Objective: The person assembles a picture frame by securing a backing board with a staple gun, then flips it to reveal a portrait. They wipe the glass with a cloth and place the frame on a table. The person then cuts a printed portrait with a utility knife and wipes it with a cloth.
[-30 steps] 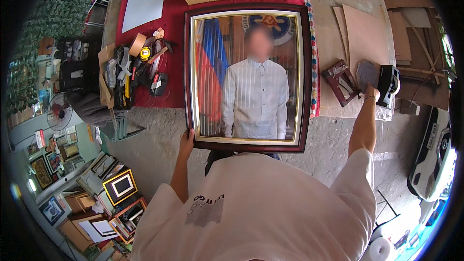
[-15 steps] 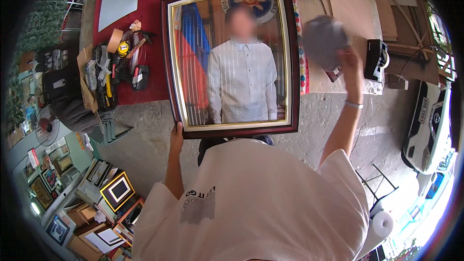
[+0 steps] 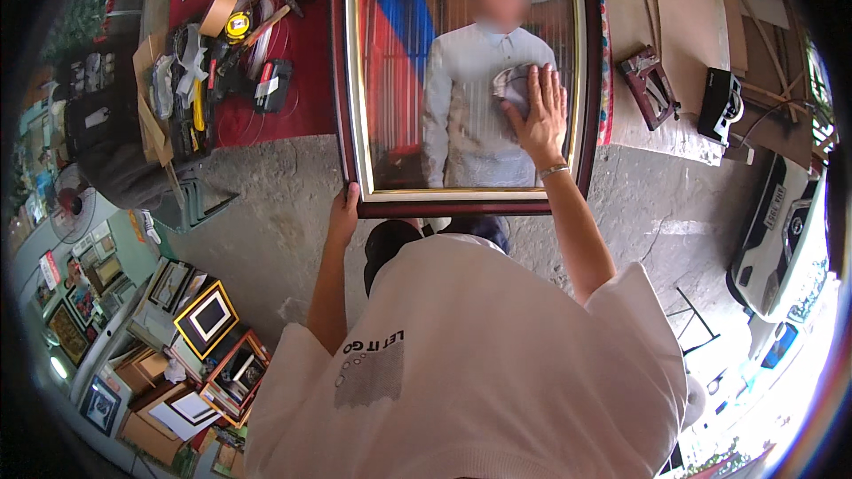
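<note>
A large framed portrait [image 3: 461,80] fills the upper middle of the frame, its dark reddish-brown moulding edged inside with a gold line, its glass showing a figure in a pale shirt before a flag. Its lower rail hangs past the edge of the surface [image 3: 639,137], over the concrete floor [image 3: 257,213].

The left hand [image 3: 343,213] sits at the lower left corner of the frame, fingers curled up around the bottom rail and gripping it. The right hand [image 3: 538,111] lies flat on the glass right of centre, fingers spread and extended toward the top of the picture, pressing a crumpled grey cloth [image 3: 511,84] against the pane; the cloth shows just beyond and left of the fingertips. A thin bracelet [image 3: 554,170] circles the right wrist.

To the left of the portrait a red cloth [image 3: 293,62] covers the surface, carrying a jumble of tools [image 3: 213,62]: a roll of brown tape, a yellow tape measure, a hammer, a dark stapler-like block and thin wire. At the upper right, on bare brown board, lie a dark reddish metal tool [image 3: 650,84] and a black-and-white device [image 3: 721,105], well apart from the hands.

In the lower left of the frame several smaller picture frames [image 3: 209,337] lean stacked on the floor, 1 black with a yellow inner edge. A white car [image 3: 781,222] shows at the right edge. The person's white shirt [image 3: 470,364] fills the lower middle.
</note>
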A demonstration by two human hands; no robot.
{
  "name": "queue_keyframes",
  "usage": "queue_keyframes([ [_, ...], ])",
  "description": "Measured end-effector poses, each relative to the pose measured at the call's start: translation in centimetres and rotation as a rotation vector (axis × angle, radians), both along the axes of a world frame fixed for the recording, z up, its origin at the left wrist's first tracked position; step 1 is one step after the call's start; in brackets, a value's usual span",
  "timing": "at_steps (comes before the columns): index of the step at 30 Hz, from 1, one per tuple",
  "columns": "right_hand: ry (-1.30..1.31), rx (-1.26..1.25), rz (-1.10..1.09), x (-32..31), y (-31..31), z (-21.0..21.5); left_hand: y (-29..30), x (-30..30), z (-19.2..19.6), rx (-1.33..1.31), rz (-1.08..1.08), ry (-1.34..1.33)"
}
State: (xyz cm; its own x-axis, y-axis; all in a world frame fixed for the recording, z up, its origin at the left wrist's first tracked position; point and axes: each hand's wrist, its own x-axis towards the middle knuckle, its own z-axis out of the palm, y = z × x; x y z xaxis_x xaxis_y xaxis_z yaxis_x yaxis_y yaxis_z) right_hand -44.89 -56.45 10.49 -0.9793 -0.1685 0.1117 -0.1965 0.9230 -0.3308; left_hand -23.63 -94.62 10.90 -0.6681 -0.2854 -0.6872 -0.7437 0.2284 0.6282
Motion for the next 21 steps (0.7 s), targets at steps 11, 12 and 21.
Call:
queue_keyframes([
  [11,-0.289,-0.088,0.593,14.6,-17.1,0.3,-0.9,-0.2,-0.7,0.258,0.06,0.088],
  [12,-0.332,0.078,0.575,13.4,-14.1,1.1,-1.0,-0.5,-0.4,0.266,0.039,0.113],
  [21,0.031,0.003,-0.043,10.9,-12.7,-6.2,-2.8,-0.3,-3.3,0.247,-0.099,0.134],
])
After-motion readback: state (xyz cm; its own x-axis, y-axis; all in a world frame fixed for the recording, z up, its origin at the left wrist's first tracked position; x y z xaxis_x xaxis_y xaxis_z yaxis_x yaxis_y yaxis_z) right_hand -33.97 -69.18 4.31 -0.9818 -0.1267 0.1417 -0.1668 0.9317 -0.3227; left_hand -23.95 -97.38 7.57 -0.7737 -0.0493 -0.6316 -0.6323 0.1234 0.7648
